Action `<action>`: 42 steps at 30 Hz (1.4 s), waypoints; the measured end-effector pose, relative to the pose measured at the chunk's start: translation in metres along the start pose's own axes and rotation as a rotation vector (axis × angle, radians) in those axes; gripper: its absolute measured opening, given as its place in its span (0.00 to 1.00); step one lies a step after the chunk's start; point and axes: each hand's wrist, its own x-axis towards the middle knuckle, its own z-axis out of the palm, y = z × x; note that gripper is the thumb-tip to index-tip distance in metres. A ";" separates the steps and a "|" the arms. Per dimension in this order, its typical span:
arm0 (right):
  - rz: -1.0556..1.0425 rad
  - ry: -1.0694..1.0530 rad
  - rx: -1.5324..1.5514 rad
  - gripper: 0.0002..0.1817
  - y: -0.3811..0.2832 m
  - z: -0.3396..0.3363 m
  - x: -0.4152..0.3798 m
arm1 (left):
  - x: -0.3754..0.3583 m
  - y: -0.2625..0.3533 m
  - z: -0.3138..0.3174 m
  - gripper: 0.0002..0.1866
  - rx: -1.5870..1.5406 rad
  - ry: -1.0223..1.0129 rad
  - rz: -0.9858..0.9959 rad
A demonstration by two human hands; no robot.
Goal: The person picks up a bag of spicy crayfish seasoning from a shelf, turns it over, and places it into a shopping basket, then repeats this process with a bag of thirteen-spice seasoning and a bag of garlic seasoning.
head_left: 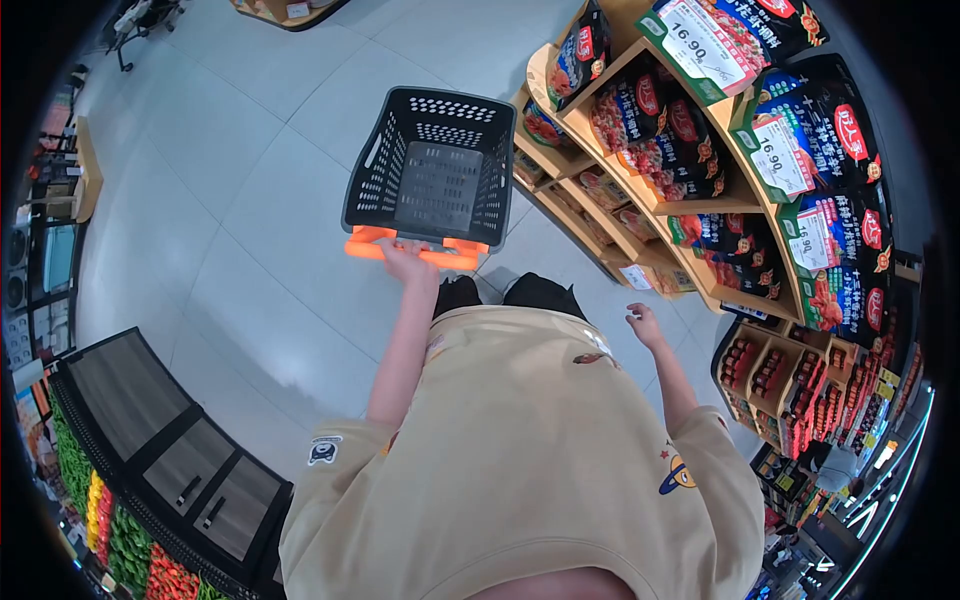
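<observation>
One black basket [430, 187] with perforated walls sits ahead of the person, above the pale tiled floor [240, 170]. The left hand [405, 262] is closed around its orange handle [362, 249]. The right hand [643, 322] is partly open, fingers loosely curled, holding nothing. Wooden shelves [665, 208] of dark food packets [845, 130] flank the basket's right side; a dark cabinet [130, 400] stands lower left, beside vegetables [130, 545].

I'm seeing black packets [826, 122] standing on a wooden shelf [712, 207] at right, while produce [128, 543] is lying beside a dark cabinet [128, 385] at near left.
</observation>
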 end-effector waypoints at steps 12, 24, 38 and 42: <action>0.108 -0.038 0.180 0.16 0.000 0.055 -0.040 | 0.038 0.002 0.067 0.10 0.092 -0.075 0.108; 0.287 -0.155 0.357 0.17 -0.023 0.087 0.007 | 0.091 0.016 0.162 0.09 0.235 -0.057 0.081; -0.324 0.198 0.274 0.09 -0.240 -0.090 0.155 | 0.170 0.040 0.211 0.06 0.377 -0.260 0.047; -0.535 0.176 0.340 0.10 -0.331 -0.193 0.107 | 0.167 0.038 0.216 0.07 0.368 -0.288 -0.033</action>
